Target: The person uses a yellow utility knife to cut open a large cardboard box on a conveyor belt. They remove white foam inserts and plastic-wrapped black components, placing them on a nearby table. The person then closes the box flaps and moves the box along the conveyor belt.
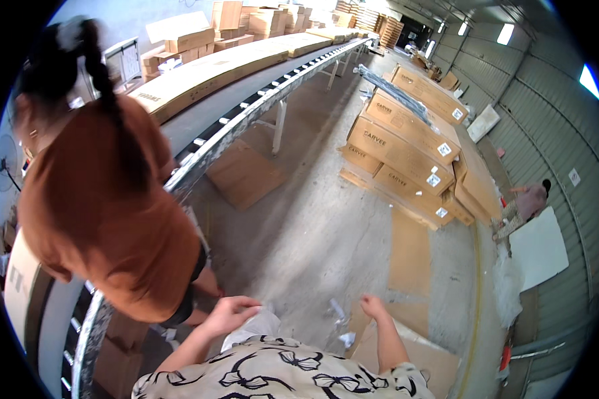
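My left hand (231, 314) is held low in front of me beside my white trouser leg (258, 324). Its fingers are loosely bent and apart, pointing right, and no object shows in them. Off to the right, my right hand (373, 306) hangs over the floor near cardboard sheets (409, 259). Its fingers are curled closed, with nothing visible in them. Close on my left, a person in a brown shirt (113, 213) stands at a roller conveyor (226, 123), back turned towards me. Long cardboard boxes (206, 76) lie along the conveyor.
Stacked long cartons (399, 149) stand ahead to the right, with plastic-wrapped strips (396, 96) on top. A flattened cardboard piece (243, 174) lies beside the conveyor. Plastic scraps (337, 309) litter the floor. Another person (529, 201) bends by a white panel (540, 249) along the right wall.
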Action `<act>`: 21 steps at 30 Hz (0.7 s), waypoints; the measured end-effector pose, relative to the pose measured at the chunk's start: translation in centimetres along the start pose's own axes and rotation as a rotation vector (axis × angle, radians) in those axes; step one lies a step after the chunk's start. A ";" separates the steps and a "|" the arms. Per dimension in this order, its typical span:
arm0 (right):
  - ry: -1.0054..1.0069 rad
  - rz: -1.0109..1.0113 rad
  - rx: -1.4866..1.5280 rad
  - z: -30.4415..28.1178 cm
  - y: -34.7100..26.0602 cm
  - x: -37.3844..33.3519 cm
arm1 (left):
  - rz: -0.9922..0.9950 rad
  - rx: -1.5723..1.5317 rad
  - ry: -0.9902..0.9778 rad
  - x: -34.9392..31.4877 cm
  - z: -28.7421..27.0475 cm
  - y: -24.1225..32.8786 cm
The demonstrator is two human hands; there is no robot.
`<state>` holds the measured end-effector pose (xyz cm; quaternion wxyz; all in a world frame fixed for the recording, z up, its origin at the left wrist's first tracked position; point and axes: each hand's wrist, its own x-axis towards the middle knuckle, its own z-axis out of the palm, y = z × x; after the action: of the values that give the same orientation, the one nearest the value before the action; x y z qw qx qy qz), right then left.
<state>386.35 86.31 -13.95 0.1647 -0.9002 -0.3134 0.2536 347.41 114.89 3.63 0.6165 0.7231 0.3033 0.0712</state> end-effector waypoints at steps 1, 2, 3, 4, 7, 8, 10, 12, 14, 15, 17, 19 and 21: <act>0.082 -0.030 -0.038 -2.8 -1.5 5.5 | -0.028 -0.022 0.050 3.6 -0.4 0.8; 0.197 -0.086 -0.066 -4.9 -0.7 11.7 | -0.131 -0.165 0.115 7.7 -0.5 1.5; 0.169 -0.139 -0.082 -7.3 -4.3 16.6 | -0.271 -0.288 0.220 10.7 -1.6 1.6; 0.145 -0.187 -0.096 -10.2 -7.3 20.9 | -0.222 -0.376 0.301 14.6 -2.1 0.8; 0.103 -0.185 -0.036 -17.6 -9.2 31.5 | -0.117 -0.411 0.427 27.9 -2.7 2.0; 0.062 -0.137 -0.065 -20.3 -8.9 34.2 | -0.075 -0.394 0.410 32.8 -3.1 3.8; -0.016 -0.027 -0.118 -26.3 -7.2 39.1 | -0.009 -0.358 0.343 42.5 -2.8 8.8; 0.031 0.133 -0.217 -31.9 -3.0 46.3 | 0.057 -0.325 0.225 51.2 -2.2 14.2; 0.214 0.124 -0.310 -38.1 1.3 53.5 | 0.210 -0.174 0.098 59.3 -2.4 17.2; 0.216 0.146 -0.352 -40.9 0.1 56.8 | 0.183 -0.080 0.047 62.9 -3.0 19.7; 0.250 0.205 -0.405 -46.8 -0.3 64.9 | 0.234 0.014 0.059 71.1 -3.5 21.6; 0.320 0.206 -0.461 -51.4 1.4 74.1 | 0.213 -0.084 0.131 79.0 -4.3 21.0; 0.394 0.110 -0.478 -55.9 0.2 83.4 | 0.062 -0.220 0.254 85.2 -5.7 19.8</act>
<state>474.01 132.51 2.21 -0.0079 -0.9609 -0.2769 0.0020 420.31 163.47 0.34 0.6461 0.6455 0.3466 0.2138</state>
